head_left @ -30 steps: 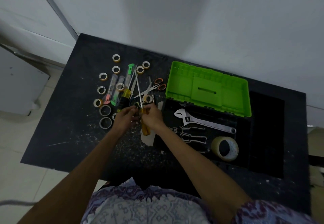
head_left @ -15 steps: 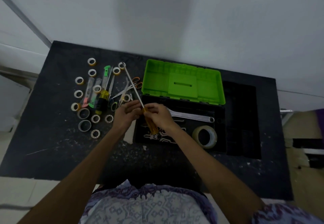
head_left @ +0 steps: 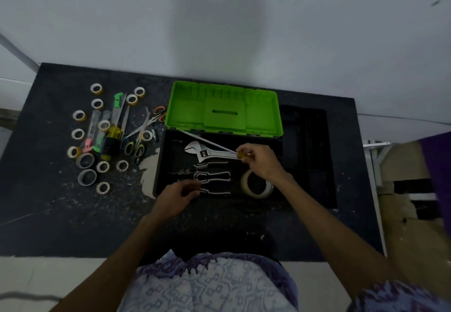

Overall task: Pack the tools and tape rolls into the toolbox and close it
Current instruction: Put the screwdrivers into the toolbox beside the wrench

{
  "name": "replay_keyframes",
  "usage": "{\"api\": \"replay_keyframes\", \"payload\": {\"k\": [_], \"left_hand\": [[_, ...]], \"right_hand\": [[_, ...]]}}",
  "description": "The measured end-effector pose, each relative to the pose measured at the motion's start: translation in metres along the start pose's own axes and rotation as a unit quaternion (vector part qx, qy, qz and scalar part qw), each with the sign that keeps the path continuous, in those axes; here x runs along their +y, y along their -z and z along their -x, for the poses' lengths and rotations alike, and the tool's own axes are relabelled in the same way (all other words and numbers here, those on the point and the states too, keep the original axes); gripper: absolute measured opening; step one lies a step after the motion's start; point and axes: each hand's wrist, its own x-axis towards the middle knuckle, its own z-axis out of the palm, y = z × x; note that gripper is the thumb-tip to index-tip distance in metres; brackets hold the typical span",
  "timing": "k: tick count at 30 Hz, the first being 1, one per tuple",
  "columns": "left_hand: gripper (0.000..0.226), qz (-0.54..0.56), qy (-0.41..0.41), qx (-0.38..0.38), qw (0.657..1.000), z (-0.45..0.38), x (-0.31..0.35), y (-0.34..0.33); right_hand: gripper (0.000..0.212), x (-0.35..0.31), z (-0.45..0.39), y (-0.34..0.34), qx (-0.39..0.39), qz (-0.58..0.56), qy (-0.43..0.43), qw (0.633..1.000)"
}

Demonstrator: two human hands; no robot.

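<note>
The black toolbox [head_left: 161, 165] stands open with its green lid [head_left: 223, 109] tilted back. Inside lie a silver adjustable wrench [head_left: 205, 151], pliers [head_left: 210, 177] and a large clear tape roll [head_left: 256, 183]. My right hand [head_left: 260, 161] grips the amber handle of a long screwdriver [head_left: 207, 142], holding it over the box with the shaft pointing to the back left corner. My left hand [head_left: 177, 195] hovers at the box's front left edge, fingers loosely curled, holding nothing. Several small tape rolls [head_left: 102, 166], cutters [head_left: 117, 106], scissors [head_left: 146, 126] and a yellow-handled screwdriver [head_left: 111, 140] lie left of the box.
A black tray insert [head_left: 307, 150] lies on the dark table [head_left: 48, 204] to the right of the toolbox. A grey wall stands just behind the table. A cardboard box [head_left: 410, 214] sits off the table's right edge.
My right hand has carried the screwdriver from the left pile to above the open toolbox. My left hand has let go of the shaft and dropped toward the box's front edge.
</note>
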Motion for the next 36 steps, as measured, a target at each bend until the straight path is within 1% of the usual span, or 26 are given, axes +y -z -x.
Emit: {"api": "replay_keyframes", "payload": {"k": [4,10,15,19,21,24,26,28,32,36], "left_hand": [[0.024,-0.030,-0.003,0.013,0.999,0.002,0.001,-0.005],[0.024,-0.046,0.004,0.053,0.998,0.003,0.010,-0.017],[0.022,-0.049,0.019,0.072,0.996,0.006,0.010,-0.022],[0.022,-0.037,0.028,0.080,0.996,0.005,0.014,-0.024],[0.022,-0.040,0.031,0.089,0.995,0.007,0.013,-0.024],[0.022,-0.050,0.026,0.089,0.994,0.009,0.011,-0.026],[0.024,-0.057,0.017,0.088,0.994,0.011,0.013,-0.027],[0.025,-0.061,0.009,0.083,0.995,0.012,0.015,-0.027],[0.024,-0.052,0.003,0.062,0.997,0.015,0.014,-0.024],[0.025,-0.036,-0.003,0.050,0.998,0.017,0.012,-0.022]], "right_hand": [[0.027,0.022,0.001,0.014,0.025,0.139,0.019,0.990],[0.029,0.030,-0.011,0.011,0.065,0.218,0.052,0.972],[0.029,0.035,-0.011,-0.001,0.087,0.218,0.055,0.971],[0.039,0.037,-0.009,-0.004,0.123,0.138,0.053,0.981],[0.041,0.036,-0.010,-0.004,0.117,0.109,0.031,0.987],[0.044,0.037,-0.006,-0.006,0.090,0.114,0.005,0.989],[0.040,0.041,0.000,-0.011,0.076,0.125,0.009,0.989],[0.034,0.044,0.004,-0.014,0.079,0.128,0.018,0.988],[0.032,0.044,0.008,-0.020,0.083,0.127,0.021,0.988],[0.027,0.040,0.011,-0.023,0.120,0.112,0.033,0.986]]}}
